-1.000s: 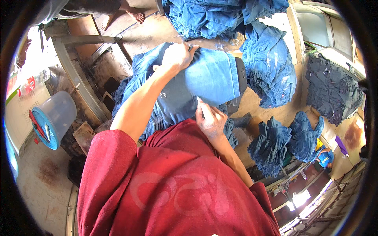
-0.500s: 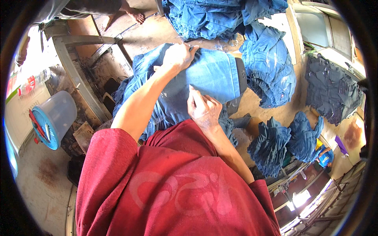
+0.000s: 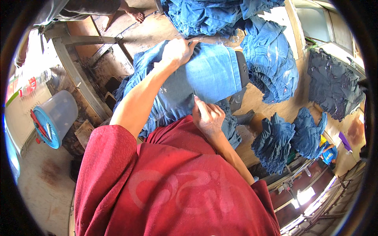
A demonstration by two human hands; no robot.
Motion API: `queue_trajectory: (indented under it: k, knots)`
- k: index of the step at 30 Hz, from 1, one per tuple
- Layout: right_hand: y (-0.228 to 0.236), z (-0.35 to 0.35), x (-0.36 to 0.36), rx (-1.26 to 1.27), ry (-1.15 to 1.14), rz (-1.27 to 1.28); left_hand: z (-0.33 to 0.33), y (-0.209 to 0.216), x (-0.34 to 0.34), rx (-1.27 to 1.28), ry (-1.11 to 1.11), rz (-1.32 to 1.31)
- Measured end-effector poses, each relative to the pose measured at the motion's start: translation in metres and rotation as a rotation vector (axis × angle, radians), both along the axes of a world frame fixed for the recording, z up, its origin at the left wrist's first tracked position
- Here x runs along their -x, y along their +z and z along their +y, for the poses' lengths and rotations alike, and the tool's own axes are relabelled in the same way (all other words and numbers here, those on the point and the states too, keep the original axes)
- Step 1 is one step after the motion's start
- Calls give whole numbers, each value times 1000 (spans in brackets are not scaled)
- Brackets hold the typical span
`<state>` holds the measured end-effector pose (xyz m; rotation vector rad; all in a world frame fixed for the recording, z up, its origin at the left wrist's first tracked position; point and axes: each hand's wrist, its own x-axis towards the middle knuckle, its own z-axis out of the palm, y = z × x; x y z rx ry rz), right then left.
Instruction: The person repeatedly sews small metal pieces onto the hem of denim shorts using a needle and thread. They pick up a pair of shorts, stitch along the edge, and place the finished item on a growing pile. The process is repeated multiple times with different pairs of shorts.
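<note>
A blue denim trouser leg (image 3: 214, 72) is stretched over a dark board (image 3: 243, 69), whose end sticks out past the hem. My left hand (image 3: 178, 52) grips the denim at its far edge, thumb and fingers closed on the cloth. Over the near part of the leg, my right hand (image 3: 208, 117) is closed, thumb and forefinger pinched together at the cloth. Whatever is between those fingertips is too small to make out. More of the garment bunches in folds under my left forearm.
Denim piles (image 3: 204, 17) lie beyond and at the right (image 3: 271, 59), with smaller bundles (image 3: 274, 143) nearer. Dark garments (image 3: 332, 84) are stacked far right. A clear bucket with a blue lid (image 3: 49, 128) is at left, by a metal frame (image 3: 73, 74). Another person's bare foot (image 3: 135, 15) shows top left.
My right hand has moved slightly down toward me across the denim, still pinched. My left hand keeps its grip at the far edge. The view has shifted a little.
</note>
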<state>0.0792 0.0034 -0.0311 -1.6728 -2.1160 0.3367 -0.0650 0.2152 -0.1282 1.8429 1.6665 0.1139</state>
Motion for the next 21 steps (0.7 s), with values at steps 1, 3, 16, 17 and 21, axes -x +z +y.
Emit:
queue_trajectory:
  k: [1,3,16,17,21]
  knots:
    - [0,-1,0,10,5,-22,-1,0,0,-14,2,-10]
    - [4,-6,-2,-11,11,-10,-1,1,-1,-33,11,-25]
    - [27,-15,-11,185,-69,135,2,7,0,-17,-25,-24]
    - [32,-14,-13,194,-116,150,2,13,2,18,-55,-20]
    - [36,10,-25,62,-273,226,0,57,24,-111,168,-125]
